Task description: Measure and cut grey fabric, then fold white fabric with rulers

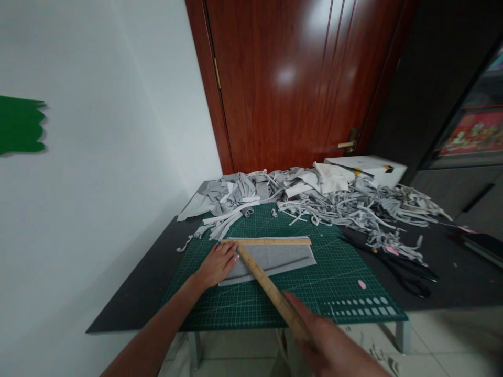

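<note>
A grey piece of fabric (275,256) lies on the green cutting mat (243,309). Along its far edge rests one wooden ruler (275,241). My left hand (218,263) presses flat on the fabric's left side, its fingertips at that ruler's left end. A second wooden ruler (265,283) runs slantwise from beside my left fingertips back towards me. My right hand (314,335), blurred by motion, is closed around the near end of this second ruler. The fingers on its far side are partly hidden.
Heaped grey and white fabric strips (334,201) cover the table's far side. Black scissors (396,267) lie at the right, near a small pink piece (362,284). A white box (373,168) stands at the back right, before a wooden door (291,94). A white wall (118,157) borders the left.
</note>
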Motion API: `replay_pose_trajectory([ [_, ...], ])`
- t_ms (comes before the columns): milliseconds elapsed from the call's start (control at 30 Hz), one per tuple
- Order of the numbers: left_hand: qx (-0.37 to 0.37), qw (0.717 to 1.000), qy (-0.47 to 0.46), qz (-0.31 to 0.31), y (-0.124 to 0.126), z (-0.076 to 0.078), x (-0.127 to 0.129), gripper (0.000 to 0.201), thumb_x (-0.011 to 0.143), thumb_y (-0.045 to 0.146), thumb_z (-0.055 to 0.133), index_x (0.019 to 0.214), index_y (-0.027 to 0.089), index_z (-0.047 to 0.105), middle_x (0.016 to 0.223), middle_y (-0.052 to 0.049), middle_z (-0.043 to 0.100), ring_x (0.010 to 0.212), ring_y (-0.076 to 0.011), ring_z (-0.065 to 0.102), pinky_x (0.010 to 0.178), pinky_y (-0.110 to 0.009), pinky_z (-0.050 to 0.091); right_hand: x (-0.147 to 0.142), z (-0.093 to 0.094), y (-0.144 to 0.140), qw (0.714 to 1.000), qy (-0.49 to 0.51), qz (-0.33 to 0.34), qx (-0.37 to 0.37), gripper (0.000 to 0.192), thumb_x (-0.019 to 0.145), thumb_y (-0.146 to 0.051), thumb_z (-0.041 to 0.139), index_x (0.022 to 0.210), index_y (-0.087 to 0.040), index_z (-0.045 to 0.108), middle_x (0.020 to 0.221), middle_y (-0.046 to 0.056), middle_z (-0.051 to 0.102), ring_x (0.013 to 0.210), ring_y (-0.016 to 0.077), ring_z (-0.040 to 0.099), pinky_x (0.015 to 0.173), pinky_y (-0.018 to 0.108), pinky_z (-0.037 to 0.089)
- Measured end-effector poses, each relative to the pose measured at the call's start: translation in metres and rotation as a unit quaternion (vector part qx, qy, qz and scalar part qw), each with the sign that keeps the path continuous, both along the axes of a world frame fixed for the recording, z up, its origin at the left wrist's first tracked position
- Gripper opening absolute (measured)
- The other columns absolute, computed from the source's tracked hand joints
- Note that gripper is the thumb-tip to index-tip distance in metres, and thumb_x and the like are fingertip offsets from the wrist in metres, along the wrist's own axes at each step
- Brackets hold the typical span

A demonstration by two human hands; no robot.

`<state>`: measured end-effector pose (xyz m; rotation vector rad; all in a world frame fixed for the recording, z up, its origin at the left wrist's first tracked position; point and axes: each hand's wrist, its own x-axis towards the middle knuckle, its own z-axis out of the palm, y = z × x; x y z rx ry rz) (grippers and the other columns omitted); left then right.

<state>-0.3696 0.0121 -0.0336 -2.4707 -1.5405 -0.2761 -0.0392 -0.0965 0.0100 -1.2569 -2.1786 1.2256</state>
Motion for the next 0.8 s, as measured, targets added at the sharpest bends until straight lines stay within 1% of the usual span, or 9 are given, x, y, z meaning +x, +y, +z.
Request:
replay_pose_trajectory([
  [100,0.0,1.0,0.006,0.0,0.0,0.0,0.003,0.042,0.099,0.035,0.028,0.128,0.016,0.052,0.126,-0.011,0.055,0.117,-0.0237,0.048,0.102,-0.042,0.035,0.057,0.027,0.04,1.0,0.003,0.022,-0.001,0.055,0.086,-0.03,0.045,0.141,-0.025,0.038,0.096,0.002,0.068,0.068,0.0147,0.062,0.058,0.023,0.047],
  [133,0.002,1.0,0.011,0.002,-0.001,0.0,0.005,0.043,0.098,0.036,0.03,0.128,0.014,0.052,0.127,-0.012,0.054,0.118,-0.0249,0.047,0.102,-0.042,0.035,0.067,0.035,0.058,1.0,0.004,0.023,0.014,0.049,0.086,-0.032,0.047,0.134,-0.023,0.046,0.094,0.003,0.068,0.073,0.0162,0.062,0.061,0.024,0.047],
  [167,0.004,1.0,0.019,0.006,-0.002,0.0,0.006,0.044,0.097,0.037,0.034,0.129,0.013,0.052,0.128,-0.014,0.053,0.119,-0.0266,0.046,0.102,-0.043,0.035,0.072,0.04,0.078,0.997,0.002,0.029,0.075,0.041,0.085,-0.032,0.049,0.123,-0.02,0.056,0.096,0.004,0.068,0.083,0.0181,0.062,0.071,0.025,0.047],
  [200,0.004,1.0,0.027,0.012,-0.003,0.0,0.008,0.046,0.096,0.039,0.037,0.13,0.011,0.051,0.129,-0.016,0.052,0.12,-0.0284,0.045,0.102,-0.045,0.035,0.071,0.043,0.099,0.991,-0.005,0.026,0.13,0.032,0.085,-0.031,0.048,0.111,-0.018,0.062,0.097,0.005,0.068,0.089,0.0196,0.061,0.077,0.027,0.045],
  [267,0.003,0.999,0.04,0.024,-0.006,-0.001,0.01,0.052,0.092,0.042,0.043,0.132,0.008,0.048,0.131,-0.017,0.05,0.122,-0.0308,0.043,0.102,-0.046,0.034,0.059,0.041,0.138,0.978,-0.065,0.007,0.196,0.026,0.087,-0.027,0.042,0.094,-0.016,0.065,0.083,0.005,0.068,0.079,0.0184,0.061,0.071,0.026,0.044],
  [367,0.002,0.998,0.048,0.032,-0.008,-0.001,0.012,0.056,0.091,0.045,0.044,0.134,0.009,0.047,0.132,-0.018,0.05,0.124,-0.0307,0.042,0.104,-0.046,0.033,0.024,0.023,0.179,0.961,-0.136,-0.021,0.242,0.032,0.091,-0.029,0.038,0.09,-0.015,0.067,0.081,0.008,0.067,0.077,0.0191,0.06,0.068,0.027,0.041],
  [533,0.003,0.998,0.049,0.044,-0.009,-0.002,0.014,0.056,0.091,0.046,0.042,0.133,0.01,0.047,0.134,-0.018,0.049,0.125,-0.031,0.042,0.105,-0.048,0.031,-0.021,-0.016,0.193,0.953,-0.15,0.023,0.263,0.025,0.087,-0.022,0.047,0.09,-0.019,0.071,0.096,0.008,0.068,0.093,0.0208,0.056,0.078,0.028,0.039],
  [667,0.013,0.997,0.047,0.052,-0.011,-0.002,0.014,0.054,0.09,0.046,0.044,0.131,0.011,0.05,0.131,-0.017,0.051,0.123,-0.0321,0.042,0.104,-0.051,0.031,-0.026,-0.036,0.192,0.951,-0.136,0.05,0.273,0.031,0.087,-0.016,0.044,0.102,-0.023,0.071,0.094,0.005,0.069,0.089,0.0186,0.057,0.082,0.028,0.038],
  [800,0.038,0.998,0.042,0.042,-0.013,0.003,0.016,0.052,0.088,0.046,0.048,0.127,0.011,0.054,0.128,-0.016,0.051,0.122,-0.0327,0.041,0.104,-0.05,0.03,-0.023,-0.047,0.196,0.948,-0.129,0.029,0.291,0.031,0.09,-0.02,0.041,0.101,-0.022,0.07,0.093,0.007,0.066,0.088,0.0199,0.055,0.083,0.031,0.038],
])
